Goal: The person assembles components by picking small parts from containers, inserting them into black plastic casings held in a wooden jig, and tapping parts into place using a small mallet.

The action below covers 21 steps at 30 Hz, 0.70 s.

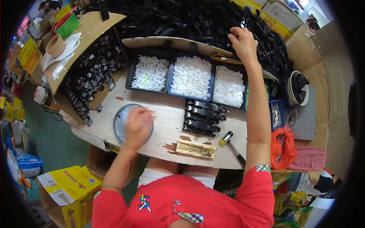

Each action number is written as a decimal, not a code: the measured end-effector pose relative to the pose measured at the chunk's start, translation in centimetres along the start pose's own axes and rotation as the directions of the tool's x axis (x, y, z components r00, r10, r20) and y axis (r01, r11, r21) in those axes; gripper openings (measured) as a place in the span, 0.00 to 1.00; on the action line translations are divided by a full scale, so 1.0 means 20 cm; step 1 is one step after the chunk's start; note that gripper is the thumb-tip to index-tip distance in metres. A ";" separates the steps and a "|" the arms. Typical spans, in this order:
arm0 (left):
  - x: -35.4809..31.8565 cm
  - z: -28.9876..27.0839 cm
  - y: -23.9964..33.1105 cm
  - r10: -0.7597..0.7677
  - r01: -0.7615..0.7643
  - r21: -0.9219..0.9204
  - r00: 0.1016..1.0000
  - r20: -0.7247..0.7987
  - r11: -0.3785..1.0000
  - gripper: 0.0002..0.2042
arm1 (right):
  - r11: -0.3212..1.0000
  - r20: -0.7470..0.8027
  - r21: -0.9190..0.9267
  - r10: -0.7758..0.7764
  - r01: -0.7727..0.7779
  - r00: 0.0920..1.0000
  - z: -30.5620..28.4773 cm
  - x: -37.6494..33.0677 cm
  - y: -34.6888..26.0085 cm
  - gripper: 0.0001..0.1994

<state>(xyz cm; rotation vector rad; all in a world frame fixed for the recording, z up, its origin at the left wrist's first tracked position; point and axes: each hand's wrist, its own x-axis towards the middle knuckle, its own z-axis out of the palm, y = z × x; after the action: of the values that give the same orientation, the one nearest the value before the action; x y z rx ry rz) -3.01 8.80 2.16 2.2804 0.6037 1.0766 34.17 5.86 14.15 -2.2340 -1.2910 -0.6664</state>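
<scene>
My left hand [137, 125] is over a round metal-rimmed dish [118, 133] holding a greyish substance. Motion smears its fingers, so I cannot see what they hold, if anything. Stretched far forward, my right hand [243, 42] is at a large heap of black plastic parts [171, 22]. Its fingers are bent together there; what is between them is lost against the dark heap. A shiny metal bit [243, 23] shows just beyond the fingertips. Several black assemblies [203, 117] lie side by side on the table between my arms.
Trays of white plastic pieces [191, 77] line the table's back. A pale slotted block [195, 149] and a hammer [232, 146] lie near the front edge. Small black-and-grey parts [93, 72] fill the left side. A red plastic bag [283, 148] sits at the right.
</scene>
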 end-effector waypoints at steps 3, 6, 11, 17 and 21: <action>-0.10 -0.27 -0.21 -0.293 0.302 0.018 0.936 -0.194 0.953 0.05 | 0.996 -0.012 0.028 -0.083 0.084 0.996 0.12 0.16 -0.04 0.07; -0.24 -0.46 -0.44 -0.374 0.426 0.162 0.885 -0.278 0.890 0.07 | 1.000 0.215 -0.001 -0.005 0.005 0.977 0.27 0.29 -0.20 0.09; -0.30 -0.52 -0.65 -0.424 0.519 0.509 0.855 -0.299 0.687 0.18 | 0.943 0.307 0.057 0.295 -0.327 0.905 0.41 0.38 -0.26 0.12; -0.16 -0.44 -0.68 -0.497 0.502 0.503 0.853 -0.156 0.704 0.20 | 0.877 0.333 0.379 0.169 -0.296 0.928 0.34 0.45 0.07 0.09; -0.16 -0.34 -0.69 -0.382 0.410 0.403 0.911 -0.153 0.818 0.18 | 0.986 0.035 0.161 0.046 -0.051 0.998 0.38 0.44 -0.06 0.12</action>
<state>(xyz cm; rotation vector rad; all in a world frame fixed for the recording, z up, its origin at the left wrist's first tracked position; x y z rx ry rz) -12.56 19.31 -4.72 2.3179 1.3961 0.8712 38.35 16.73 13.87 -2.1437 -1.2547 -0.4930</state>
